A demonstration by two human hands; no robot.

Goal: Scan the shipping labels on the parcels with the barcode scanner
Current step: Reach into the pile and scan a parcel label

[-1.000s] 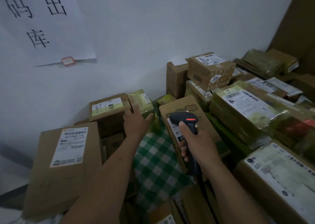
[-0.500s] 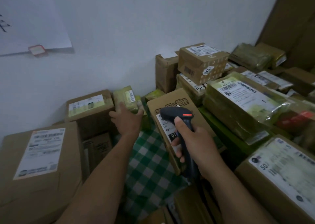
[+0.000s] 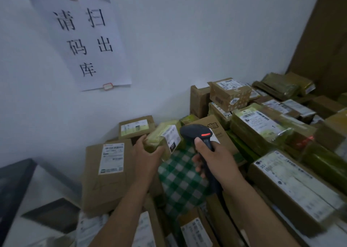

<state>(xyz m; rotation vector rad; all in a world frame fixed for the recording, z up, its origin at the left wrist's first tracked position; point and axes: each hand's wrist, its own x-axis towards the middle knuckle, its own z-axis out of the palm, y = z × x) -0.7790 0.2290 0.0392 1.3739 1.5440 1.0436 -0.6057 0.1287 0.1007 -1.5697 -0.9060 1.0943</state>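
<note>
Over the checked cloth [image 3: 180,177]: small parcel [image 3: 159,140] held up beside the scanner [image 3: 194,134], scan pending.

Progress: we can't tell which labels are already read, since nothing marks them. We judge plenty is left: labelled boxes [image 3: 109,173] at 9 o'clock of the cloth and a deep stack [image 3: 262,126] from 12 to 4 o'clock. The held parcel looks like the current one, and no beam shows on its label [image 3: 171,136]. Our left hand [image 3: 147,152], forearm at 7 o'clock, has fingers and thumb curled round the parcel's left end, label face toward us. Our right hand [image 3: 217,162] is wrapped round the scanner handle, thumb up its back, with the scanner head at the label's 3 o'clock, just beside it. The trigger finger is hidden, so we can't say whether it's pressed.
</note>
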